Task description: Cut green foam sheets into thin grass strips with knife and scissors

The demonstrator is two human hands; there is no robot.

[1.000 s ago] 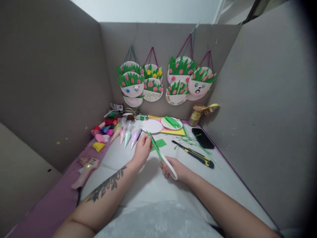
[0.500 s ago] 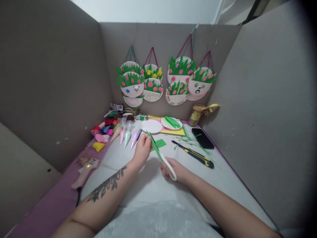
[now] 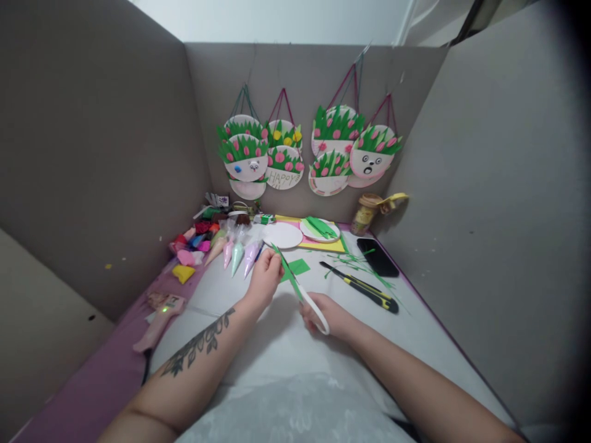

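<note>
Between the fingertips of my left hand (image 3: 266, 271) is pinched a narrow green paper strip (image 3: 292, 280), slanting down toward me. My right hand (image 3: 325, 314) is closed round the white-handled scissors (image 3: 318, 315), whose blades lie along the strip near my left fingers. Under and behind the blades, a green paper piece (image 3: 298, 268) rests on the white table cover. Farther back sit a white paper plate (image 3: 283, 235) and another plate (image 3: 339, 234) with cut green leaf shapes (image 3: 322, 227) on it.
Right of my hands lie a utility knife (image 3: 362, 287), thin green scraps (image 3: 351, 261) and a black phone (image 3: 377, 257). At left are piping bags (image 3: 237, 257), coloured clay packets (image 3: 187, 256) and a pink glue gun (image 3: 161, 320). Decorated plates (image 3: 247, 157) hang on the back panel.
Almost nothing differs. My right hand and the scissors have shifted very slightly, while my left hand keeps its pinch on the strip.
</note>
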